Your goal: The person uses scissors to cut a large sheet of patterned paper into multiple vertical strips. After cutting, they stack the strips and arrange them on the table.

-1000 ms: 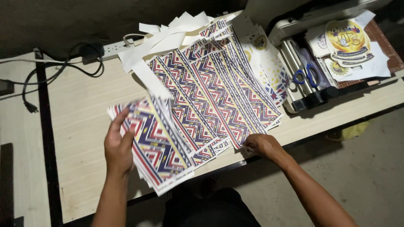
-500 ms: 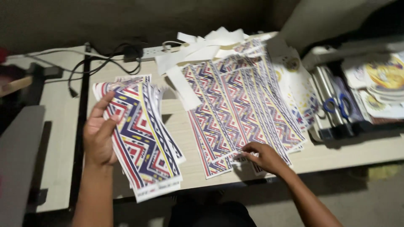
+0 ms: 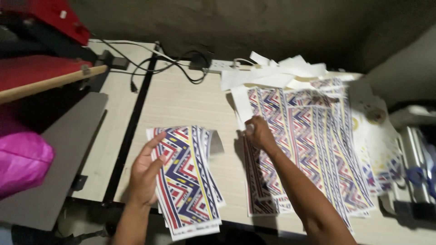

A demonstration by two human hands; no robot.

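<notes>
The left hand (image 3: 144, 174) grips a stack of zigzag-patterned printed strips (image 3: 188, 179) at its left edge, fingers curled over it, left of the spread sheets (image 3: 309, 140) on the wooden table (image 3: 181, 100). The right hand (image 3: 259, 132) pinches the spread's upper-left corner; white offcuts (image 3: 272, 72) lie beyond.

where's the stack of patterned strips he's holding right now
In the head view, the stack of patterned strips lies at the table's near edge, under the left hand, left of the spread sheets that the right hand touches.
</notes>
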